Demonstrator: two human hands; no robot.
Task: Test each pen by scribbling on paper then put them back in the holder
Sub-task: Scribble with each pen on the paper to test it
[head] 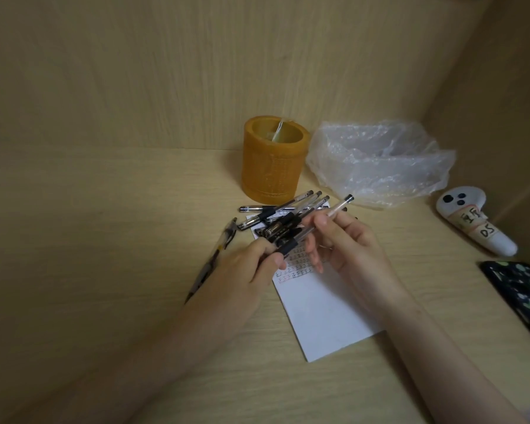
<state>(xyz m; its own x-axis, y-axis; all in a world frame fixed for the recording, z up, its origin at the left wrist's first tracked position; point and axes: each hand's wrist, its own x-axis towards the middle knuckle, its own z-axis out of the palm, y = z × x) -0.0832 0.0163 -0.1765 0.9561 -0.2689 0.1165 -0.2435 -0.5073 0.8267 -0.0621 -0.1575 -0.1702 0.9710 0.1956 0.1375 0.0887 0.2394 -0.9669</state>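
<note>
Left hand (251,264) gripping a pen bundle (288,232); right hand (343,240) pinching one pen (338,206), long axis aiming up-right, holder (273,160) lying beyond-left, paper (322,307) beneath.

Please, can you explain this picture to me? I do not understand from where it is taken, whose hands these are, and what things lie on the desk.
There is no machine here. A person wears a camera on the head, so you look down at their own two hands.

The left hand grips a bundle of pens. The right hand holds a single pen in its fingers.

On the wooden desk lies a sheet of paper with scribbles at its far end, and one loose pen beside the left hand. Behind stands an orange holder, then a crumpled clear plastic bag. On the right lie a white controller and a dark patterned phone.
</note>
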